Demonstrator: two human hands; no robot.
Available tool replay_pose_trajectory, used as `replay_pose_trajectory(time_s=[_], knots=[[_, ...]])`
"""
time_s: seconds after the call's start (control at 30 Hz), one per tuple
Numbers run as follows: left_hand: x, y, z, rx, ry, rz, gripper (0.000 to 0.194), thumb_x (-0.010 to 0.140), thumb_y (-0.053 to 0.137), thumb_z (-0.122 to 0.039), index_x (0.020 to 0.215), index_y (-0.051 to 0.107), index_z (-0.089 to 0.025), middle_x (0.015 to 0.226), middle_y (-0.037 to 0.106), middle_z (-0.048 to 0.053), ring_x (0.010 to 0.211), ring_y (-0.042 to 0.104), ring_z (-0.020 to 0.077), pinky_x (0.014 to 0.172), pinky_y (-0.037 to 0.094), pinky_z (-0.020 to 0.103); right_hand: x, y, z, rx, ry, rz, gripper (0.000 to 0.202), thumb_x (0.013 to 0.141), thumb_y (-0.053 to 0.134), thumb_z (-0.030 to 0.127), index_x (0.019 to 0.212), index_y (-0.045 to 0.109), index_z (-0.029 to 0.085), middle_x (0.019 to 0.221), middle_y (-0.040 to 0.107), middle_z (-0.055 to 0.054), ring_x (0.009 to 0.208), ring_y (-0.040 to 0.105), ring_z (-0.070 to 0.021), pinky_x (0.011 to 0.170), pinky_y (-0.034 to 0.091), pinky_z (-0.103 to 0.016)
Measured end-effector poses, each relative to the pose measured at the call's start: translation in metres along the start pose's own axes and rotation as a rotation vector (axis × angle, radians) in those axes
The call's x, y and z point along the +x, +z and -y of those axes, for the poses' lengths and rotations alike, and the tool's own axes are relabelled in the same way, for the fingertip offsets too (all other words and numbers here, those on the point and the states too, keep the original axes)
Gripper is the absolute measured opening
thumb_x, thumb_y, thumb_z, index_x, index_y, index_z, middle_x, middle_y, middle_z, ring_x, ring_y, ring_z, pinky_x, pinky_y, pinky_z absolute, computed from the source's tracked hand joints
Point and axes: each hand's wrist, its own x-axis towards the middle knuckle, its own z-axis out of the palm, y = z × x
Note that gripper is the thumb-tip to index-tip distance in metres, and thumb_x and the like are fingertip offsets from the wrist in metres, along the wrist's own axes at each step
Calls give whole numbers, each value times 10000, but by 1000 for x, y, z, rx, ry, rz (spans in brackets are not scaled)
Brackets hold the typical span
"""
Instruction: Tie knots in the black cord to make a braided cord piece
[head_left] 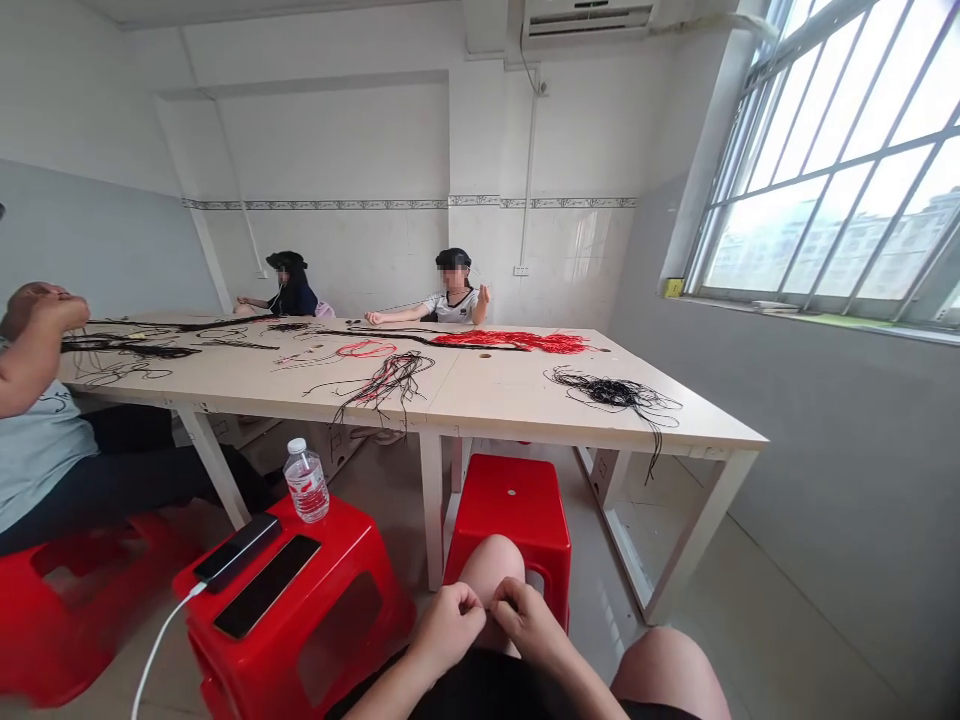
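Note:
Just above my knee, my left hand (451, 628) is closed with its thumb and fingers pinched together. Close beside it, my right hand (527, 616) is pinched in the same way, fingertips facing the left ones across a small gap. Whatever they hold is too thin or hidden to make out. Beyond the hands stands a red plastic stool (508, 495). On the long table ahead lie a bundle of black and red cords (386, 382), a tangle of black cords (616, 391) hanging partly over the edge, and a heap of red cords (517, 341).
At my left, another red stool (352, 540) bears a water bottle (307, 482), a phone (268, 586) and a black power bank (238, 552) with a white cable. The pale table (487, 400) spans the front. One person sits at left, two others across the table.

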Motion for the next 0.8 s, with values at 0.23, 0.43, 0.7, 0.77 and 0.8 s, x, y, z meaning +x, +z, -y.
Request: replay_pose_trajectory(time_s=[0.23, 0.43, 0.7, 0.77, 0.8], knots=[[11, 2, -1, -119, -18, 40, 80, 657, 497, -205, 586, 506, -172, 551, 437, -41, 573, 396, 113, 555, 274, 241, 1, -6, -10, -3, 30, 14, 129, 728, 544, 230, 636, 584, 147, 571, 516, 28, 577, 456, -111, 536, 312, -228], [16, 4, 6, -201, -88, 100, 88, 710, 489, -224, 635, 494, -178, 525, 389, -62, 510, 326, 95, 514, 242, 229, 0, -9, -12, 97, 21, 27, 97, 730, 486, 164, 669, 560, 147, 609, 542, 20, 598, 465, -109, 566, 351, -224], [8, 5, 3, 152, 97, -5, 149, 770, 463, -148, 633, 518, -168, 600, 514, -20, 614, 505, 132, 590, 330, 236, -2, -14, -17, -51, -8, 13, 130, 764, 452, 167, 675, 545, 150, 600, 535, 18, 574, 479, -112, 545, 363, -219], [6, 4, -5, 161, 102, -12, 167, 773, 449, -115, 637, 537, -156, 619, 559, 0, 621, 527, 132, 607, 351, 237, -2, -21, -21, -80, -2, 14, 133, 776, 467, 182, 685, 556, 144, 624, 552, 10, 586, 486, -114, 561, 369, -225], [5, 4, -8, 161, 92, -9, 174, 766, 447, -101, 630, 543, -150, 614, 570, 8, 617, 534, 134, 602, 354, 238, -2, -25, -23, -95, 4, 19, 137, 785, 478, 198, 693, 564, 142, 635, 559, 8, 591, 490, -115, 566, 369, -227]])
